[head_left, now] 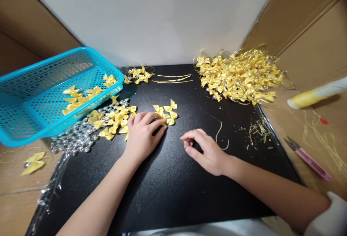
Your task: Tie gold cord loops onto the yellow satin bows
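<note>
My left hand (145, 131) lies palm down over the black table board, fingers spread. Its index fingertip touches a small group of yellow ribbon bows (171, 114); no bow is visibly gripped. More loose bows (118, 116) lie by its knuckles, next to a heap of silver beads (78, 136). To the right, my right hand (208, 152) rests with loosely curled fingers, the thumb a little apart from them. Nothing shows between them. A gold thread (218, 134) with what looks like a thin needle lies just beyond my right hand.
A blue basket (35, 100) holding bows stands at left. Finished-looking bows with gold cords form a big pile (238, 75) at back right. Cut gold cords (173, 80) lie at the back. Pink-handled snips (309, 160), thread scraps (260, 131) and a yellow-white roll (317, 93) are at right.
</note>
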